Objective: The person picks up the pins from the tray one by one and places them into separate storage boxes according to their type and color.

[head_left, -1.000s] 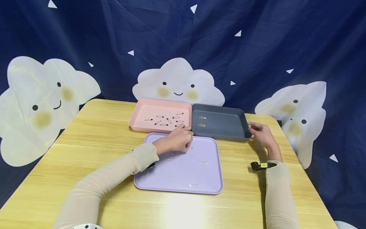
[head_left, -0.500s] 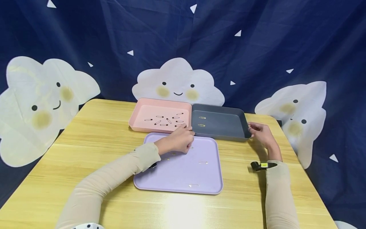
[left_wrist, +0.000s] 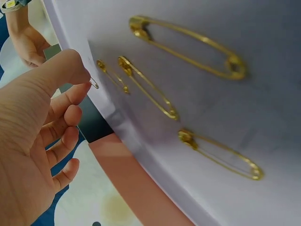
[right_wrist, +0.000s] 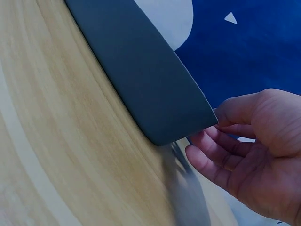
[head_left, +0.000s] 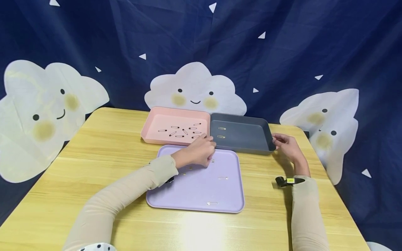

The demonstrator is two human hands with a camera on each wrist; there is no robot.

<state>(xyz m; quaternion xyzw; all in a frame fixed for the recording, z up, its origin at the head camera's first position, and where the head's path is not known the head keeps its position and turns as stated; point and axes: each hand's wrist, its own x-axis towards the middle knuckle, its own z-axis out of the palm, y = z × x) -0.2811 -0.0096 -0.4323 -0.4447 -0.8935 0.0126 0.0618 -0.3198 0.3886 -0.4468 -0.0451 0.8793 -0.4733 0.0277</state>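
My left hand (head_left: 201, 150) is above the far edge of the lilac tray (head_left: 201, 195), near where the pink tray (head_left: 160, 122) meets the dark grey tray (head_left: 251, 134). Its thumb and index finger pinch a small safety pin (left_wrist: 94, 83), mostly hidden by the fingertips; the other fingers are loosely bent. Below that hand, several gold safety pins (left_wrist: 148, 88) lie on the lilac tray. My right hand (head_left: 287, 147) grips the near right corner of the dark grey tray between thumb and fingers. Two gold safety pins (head_left: 221, 137) lie inside that tray.
Several dark-ended safety pins (head_left: 179, 136) lie in the pink tray, which stands side by side with the grey one. Other pale pins (head_left: 212, 203) are on the lilac tray's near and right parts. Behind the wooden table (head_left: 78, 174) hangs a blue curtain (head_left: 188, 35) with clouds.
My left hand has shifted slightly to the right, toward the dark grey tray, still pinching. The right hand stays at the grey tray's corner.
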